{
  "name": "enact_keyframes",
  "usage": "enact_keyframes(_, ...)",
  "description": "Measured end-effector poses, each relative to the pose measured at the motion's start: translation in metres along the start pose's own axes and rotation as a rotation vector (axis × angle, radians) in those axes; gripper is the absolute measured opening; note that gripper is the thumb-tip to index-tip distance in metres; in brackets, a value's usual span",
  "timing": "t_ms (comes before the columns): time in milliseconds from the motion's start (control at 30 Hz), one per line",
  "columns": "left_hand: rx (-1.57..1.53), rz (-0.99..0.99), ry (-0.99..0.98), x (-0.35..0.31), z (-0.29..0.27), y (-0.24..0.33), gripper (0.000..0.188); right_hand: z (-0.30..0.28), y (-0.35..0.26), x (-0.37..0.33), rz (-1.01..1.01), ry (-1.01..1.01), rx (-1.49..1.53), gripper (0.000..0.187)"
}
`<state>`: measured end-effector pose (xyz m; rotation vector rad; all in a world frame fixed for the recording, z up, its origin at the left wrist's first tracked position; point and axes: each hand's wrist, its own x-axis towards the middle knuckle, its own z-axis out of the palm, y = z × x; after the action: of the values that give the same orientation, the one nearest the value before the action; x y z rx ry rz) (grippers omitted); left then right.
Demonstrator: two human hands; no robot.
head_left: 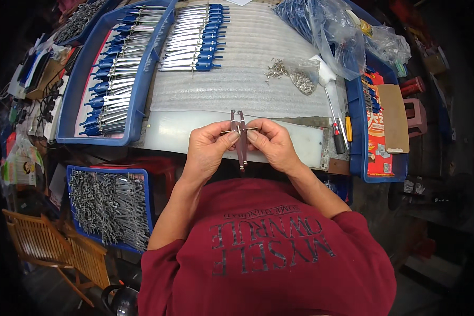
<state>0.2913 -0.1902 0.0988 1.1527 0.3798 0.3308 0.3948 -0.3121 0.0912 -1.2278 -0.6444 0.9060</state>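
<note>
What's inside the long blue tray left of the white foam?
The tray holds a row of blue-and-silver pieces, with a pale sheet showing beside them. What lies beneath the pieces is covered.

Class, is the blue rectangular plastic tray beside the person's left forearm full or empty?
Full, or nearly: slender grey metal parts crowd the blue tray, hiding most of its bottom.

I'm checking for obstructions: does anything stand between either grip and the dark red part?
Nothing visible does: left grip and right grip both hold the dark red part; the white board lies behind, not between.
</note>
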Motion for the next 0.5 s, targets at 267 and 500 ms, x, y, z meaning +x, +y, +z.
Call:
enact_keyframes(267,0.037,-0.002,0.043,-0.0017,0.0028,-0.0037,0.020,-0.0015,-0.0029,0.0007,0.008,0.016,-0.140,0.018)
enact_keyframes(500,0.002,-0.046,0.054,-0.0044,0.0044,-0.0045,0.013,-0.0024,-0.0025,-0.0012,0.010,0.031,-0.198,0.015)
